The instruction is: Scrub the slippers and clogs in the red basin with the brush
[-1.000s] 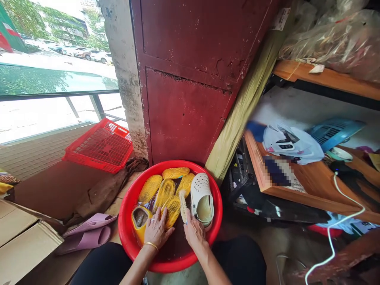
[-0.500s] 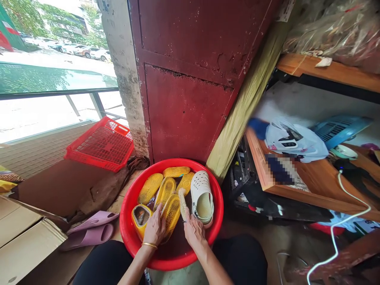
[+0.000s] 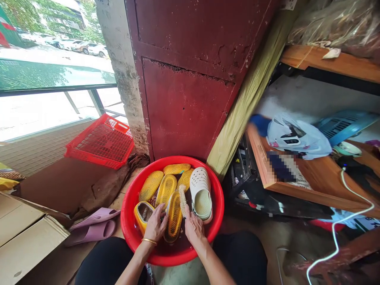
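A round red basin [image 3: 127,237] of dark water holds several yellow clogs, most lying sole up. My right hand [image 3: 194,227] is closed round a brush [image 3: 182,198] with pale bristles, which points away from me beside the nearest yellow clog [image 3: 174,217]. My left hand [image 3: 156,225] is low over the water with its fingers bent and slightly apart. It sits between that clog's left edge and another yellow clog [image 3: 144,211] whose opening faces up. A white clog [image 3: 202,194] lies right of the brush, opening up. My left fingertips are partly hidden, so contact is unclear.
A dark red metal door [image 3: 190,107] stands behind the basin. On the left are a red plastic crate [image 3: 101,142], pink slippers [image 3: 96,227] and a cardboard box [image 3: 29,245]. To the right, a wooden shelf [image 3: 308,194] carries bags, and a white cable [image 3: 335,237] hangs down.
The nearest yellow clog has turned to lie straighter, and my left hand has shifted slightly off it. The brush has stayed in my right hand, moved only a little. The view has shifted slightly.
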`<action>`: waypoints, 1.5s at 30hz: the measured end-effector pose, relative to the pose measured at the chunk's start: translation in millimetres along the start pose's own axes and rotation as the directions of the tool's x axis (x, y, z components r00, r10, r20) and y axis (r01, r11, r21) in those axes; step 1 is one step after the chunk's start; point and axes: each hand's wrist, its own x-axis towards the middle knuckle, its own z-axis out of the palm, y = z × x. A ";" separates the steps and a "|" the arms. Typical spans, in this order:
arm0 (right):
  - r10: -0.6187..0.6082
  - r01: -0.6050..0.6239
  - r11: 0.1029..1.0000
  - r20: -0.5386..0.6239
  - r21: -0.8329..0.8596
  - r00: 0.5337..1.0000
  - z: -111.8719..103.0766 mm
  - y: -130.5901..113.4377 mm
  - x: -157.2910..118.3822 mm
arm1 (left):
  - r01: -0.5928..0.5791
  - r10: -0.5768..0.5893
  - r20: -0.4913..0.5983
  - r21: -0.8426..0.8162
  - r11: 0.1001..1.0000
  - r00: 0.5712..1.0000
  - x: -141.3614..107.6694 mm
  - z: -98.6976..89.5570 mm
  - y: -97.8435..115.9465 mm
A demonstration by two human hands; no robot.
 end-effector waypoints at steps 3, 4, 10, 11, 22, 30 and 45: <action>0.010 -0.010 1.000 0.010 0.010 1.000 2.0 -0.3 0.2 | -0.040 0.039 0.028 0.033 0.999 0.999 -1.0 4.4 -2.9; 0.018 -0.019 1.000 0.016 0.016 1.000 1.8 -1.0 0.4 | -0.039 0.037 0.035 0.042 0.998 0.999 -1.2 6.0 -4.3; 0.082 -0.086 0.991 0.046 0.106 0.996 -5.8 -4.8 3.4 | 0.143 -0.149 0.113 0.059 0.988 0.982 2.5 8.1 -5.2; 0.084 -0.089 0.989 0.047 0.121 0.995 -7.2 -4.7 3.6 | 0.167 -0.174 0.136 0.055 0.984 0.975 3.9 6.9 -2.7; 0.085 -0.105 0.963 0.090 0.248 0.992 -12.8 2.1 -0.9 | 0.265 -0.270 0.218 0.053 0.963 0.938 13.2 -2.7 14.9; 0.114 -0.121 0.957 0.043 0.262 0.993 -7.3 4.4 3.0 | 0.260 -0.300 0.216 0.196 0.946 0.929 10.5 7.1 8.6; -0.200 0.178 0.961 0.083 0.212 0.976 -21.0 -15.5 -3.1 | 0.310 -0.312 0.047 -0.313 0.898 0.949 13.3 1.1 -1.8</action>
